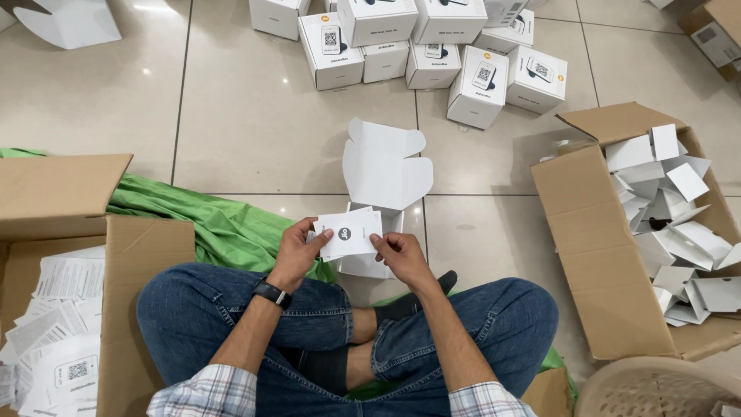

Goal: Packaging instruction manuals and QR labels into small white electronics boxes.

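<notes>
Both hands hold one small white card (349,233) with a dark round mark on it. The left hand (297,251) pinches its left edge with the thumb on top. The right hand (397,255) pinches its right edge the same way. The card sits just above a small white box (384,174) that stands open on the floor, its lid tipped up on the far side.

The card looks thin, so I think a hard pinch could bend it. If one hand lets go too soon, it could slide down between the box and the knees.

A green cloth (201,220) lies on the left. Near it is a brown box of printed papers (62,324). On the right, a brown carton of white folded pieces (664,216). Far off, a pile of closed white boxes (432,46) could tumble if bumped.
</notes>
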